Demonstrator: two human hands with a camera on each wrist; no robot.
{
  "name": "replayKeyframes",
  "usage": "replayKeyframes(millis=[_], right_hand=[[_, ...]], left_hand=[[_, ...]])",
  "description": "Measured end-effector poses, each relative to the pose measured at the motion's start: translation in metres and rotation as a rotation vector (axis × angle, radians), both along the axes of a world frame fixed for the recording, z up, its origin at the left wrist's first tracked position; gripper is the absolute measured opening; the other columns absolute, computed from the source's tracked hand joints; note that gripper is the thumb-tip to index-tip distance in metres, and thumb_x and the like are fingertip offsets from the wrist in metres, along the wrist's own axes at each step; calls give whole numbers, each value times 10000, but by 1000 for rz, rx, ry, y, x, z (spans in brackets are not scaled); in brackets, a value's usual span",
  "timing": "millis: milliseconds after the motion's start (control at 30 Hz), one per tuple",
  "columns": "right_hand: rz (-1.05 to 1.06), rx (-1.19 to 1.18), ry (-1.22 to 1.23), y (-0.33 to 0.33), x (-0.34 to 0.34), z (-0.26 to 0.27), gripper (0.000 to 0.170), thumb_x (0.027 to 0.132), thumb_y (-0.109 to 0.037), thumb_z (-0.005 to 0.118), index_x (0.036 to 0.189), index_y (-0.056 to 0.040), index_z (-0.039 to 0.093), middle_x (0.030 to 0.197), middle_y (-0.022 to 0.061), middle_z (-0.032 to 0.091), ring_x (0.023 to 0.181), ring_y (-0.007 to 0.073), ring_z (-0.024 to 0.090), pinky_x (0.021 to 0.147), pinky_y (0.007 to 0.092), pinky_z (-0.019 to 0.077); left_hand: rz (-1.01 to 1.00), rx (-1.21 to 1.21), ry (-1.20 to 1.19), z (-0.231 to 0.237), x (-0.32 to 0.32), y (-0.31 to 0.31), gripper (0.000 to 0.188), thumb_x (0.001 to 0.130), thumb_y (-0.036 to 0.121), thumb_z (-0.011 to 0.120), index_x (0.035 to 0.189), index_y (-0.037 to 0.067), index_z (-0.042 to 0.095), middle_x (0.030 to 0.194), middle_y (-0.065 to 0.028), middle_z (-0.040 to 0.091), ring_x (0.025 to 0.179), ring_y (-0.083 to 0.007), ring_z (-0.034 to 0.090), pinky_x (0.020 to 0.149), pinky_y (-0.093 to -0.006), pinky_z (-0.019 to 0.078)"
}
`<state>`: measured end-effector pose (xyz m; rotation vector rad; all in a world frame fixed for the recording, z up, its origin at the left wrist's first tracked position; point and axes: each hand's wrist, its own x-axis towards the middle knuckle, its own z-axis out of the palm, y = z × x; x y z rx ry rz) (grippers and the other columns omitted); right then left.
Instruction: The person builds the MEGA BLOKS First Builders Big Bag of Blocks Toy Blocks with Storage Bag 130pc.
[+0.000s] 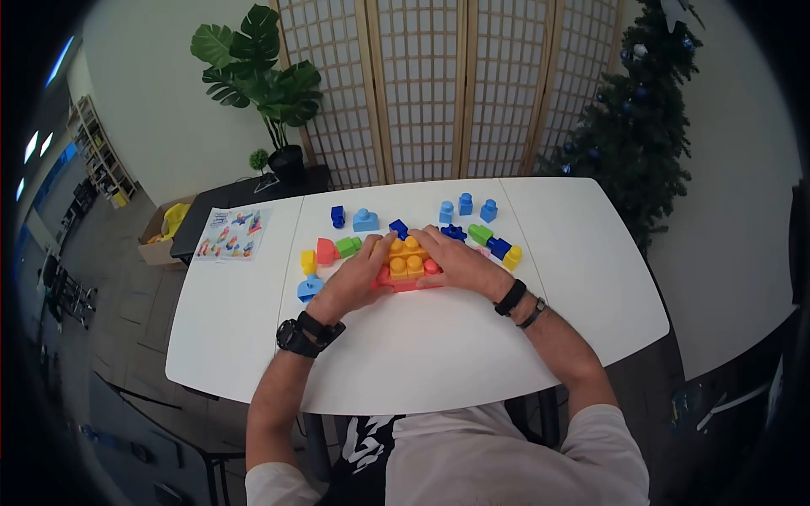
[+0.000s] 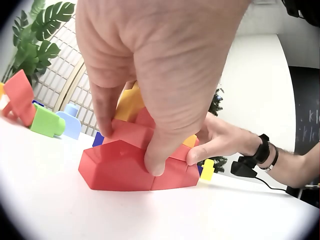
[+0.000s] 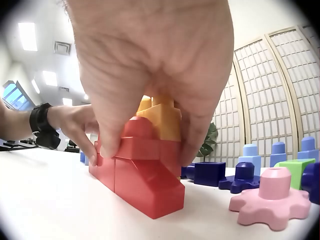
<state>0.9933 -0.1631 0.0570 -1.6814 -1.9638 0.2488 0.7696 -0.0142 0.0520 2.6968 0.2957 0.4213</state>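
Note:
A low stack of red building blocks with yellow-orange building blocks on top sits on the white table in front of the person. My left hand grips its left side, thumb on the near red face and fingers over the far side. From the other end, my right hand holds the same stack, its thumb also on the near red face. In the right wrist view, a sloped red block forms the end of the base, and the palm covers part of the orange top.
Left of the stack lie a red block, a green block and light blue pieces. A pink gear-shaped block and dark blue pieces lie right of it. A printed picture sheet rests at the table's left.

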Motion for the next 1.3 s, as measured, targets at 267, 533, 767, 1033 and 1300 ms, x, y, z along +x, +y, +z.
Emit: replayKeyframes(millis=[267,533,767,1033,1300], right_hand=[[-32,30,-17,3,2,-8,885,836,-228,926,1530,22,438,1331,222,550,1174,426,670,987,460,585],[-12,31,-2,3,6,-4,944,824,-227,932,1572,-3,402,1338,231,546,1219,434,651,1026,469,573],[-111,134,122,-7,25,15,834,977,-305,802,1639,-49,364,1455,204,583,1241,327,674,1015,412,576],[-235,175,95,-17,93,16,214,1048,-110,627,1194,12,725,1139,176,780,1010,325,755,909,412,609],[-275,58,129,-20,106,-1,173,1029,-86,646,1133,18,740,1104,168,778,991,314,750,911,409,602]], left_hand=[[15,-7,-7,-1,6,0,1070,797,54,919,1663,103,292,1444,-187,497,1249,-435,640,1036,-465,577],[-10,-112,-29,2,5,7,1219,791,97,955,1730,119,180,1484,-231,556,1308,-425,626,1099,-427,548],[42,-119,-72,28,-15,22,1239,842,328,952,1739,83,133,1531,-273,560,1369,-391,603,1120,-432,521],[108,57,-186,31,-36,90,671,1026,175,736,1624,105,440,1429,-182,654,1204,-338,694,956,-433,598],[188,126,-76,17,-34,119,384,975,109,761,1352,68,697,1294,-148,739,1119,-327,729,905,-427,608]])
